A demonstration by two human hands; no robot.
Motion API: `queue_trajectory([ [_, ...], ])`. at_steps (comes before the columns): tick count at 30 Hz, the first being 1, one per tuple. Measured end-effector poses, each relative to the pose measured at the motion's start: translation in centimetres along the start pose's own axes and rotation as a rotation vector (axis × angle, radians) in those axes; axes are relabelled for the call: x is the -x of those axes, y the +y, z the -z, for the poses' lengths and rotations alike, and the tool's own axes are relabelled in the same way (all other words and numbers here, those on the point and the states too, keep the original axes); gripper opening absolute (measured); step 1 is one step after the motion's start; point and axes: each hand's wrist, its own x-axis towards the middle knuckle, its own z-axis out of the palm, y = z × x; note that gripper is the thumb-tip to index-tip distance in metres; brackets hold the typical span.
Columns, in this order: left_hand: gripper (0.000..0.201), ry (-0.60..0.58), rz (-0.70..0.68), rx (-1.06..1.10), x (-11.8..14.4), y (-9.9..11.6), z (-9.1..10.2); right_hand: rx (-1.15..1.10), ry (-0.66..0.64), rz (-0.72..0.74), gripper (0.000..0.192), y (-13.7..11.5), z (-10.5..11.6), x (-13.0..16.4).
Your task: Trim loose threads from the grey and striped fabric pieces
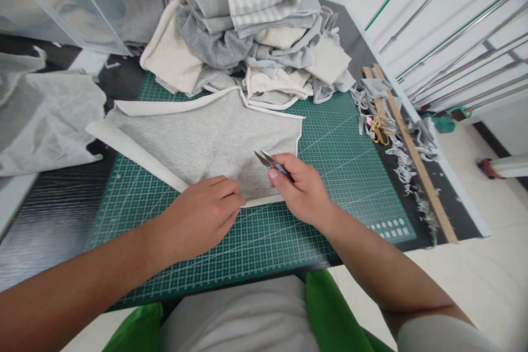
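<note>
Now – left hand (202, 214) pins grey fabric (206, 140), right hand (303, 192) w/ snips (270, 162).

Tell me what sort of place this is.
Probably a sewing or garment workshop: a green gridded cutting mat, a pile of fabric pieces, and thread snips in the right hand over a grey fabric panel.

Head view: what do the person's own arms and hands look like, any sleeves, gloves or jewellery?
Both forearms are bare. The left hand and right hand wear no gloves, and no rings or watch show. A pale grey-white short sleeve edges the right upper arm at the frame's bottom corner. The left arm's sleeve is out of frame.
</note>
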Motion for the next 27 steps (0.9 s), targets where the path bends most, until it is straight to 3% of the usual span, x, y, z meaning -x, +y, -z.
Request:
queue_trajectory([
  [2,0.018,-0.025,-0.024,0.013,0.1,0.1,0.0,0.279,-0.074,0.066,0.021,0.2,-0.2,0.0],
  [5,0.018,-0.063,-0.072,0.038,0.2,0.3,0.0,0.452,-0.159,0.098,0.025,0.4,-0.3,-0.2],
  [11,0.019,-0.115,-0.161,0.05,0.3,0.6,0.1,0.407,-0.176,0.135,0.029,0.6,0.0,-0.6],
  [15,0.026,-0.052,-0.093,-0.006,0.3,0.6,0.0,0.36,-0.23,0.149,0.034,0.9,0.1,-0.9],
  [19,0.019,-0.056,-0.026,-0.085,0.2,0.5,-0.1,0.374,-0.24,0.145,0.037,1.3,0.0,-1.1],
  [24,0.022,-0.033,0.007,-0.127,-0.8,-1.2,0.0,0.442,-0.23,0.149,0.039,2.2,0.1,-2.3],
  [27,0.024,0.041,0.024,-0.159,-1.8,-3.1,0.2,0.489,-0.208,0.152,0.041,3.1,0.4,-4.0],
])
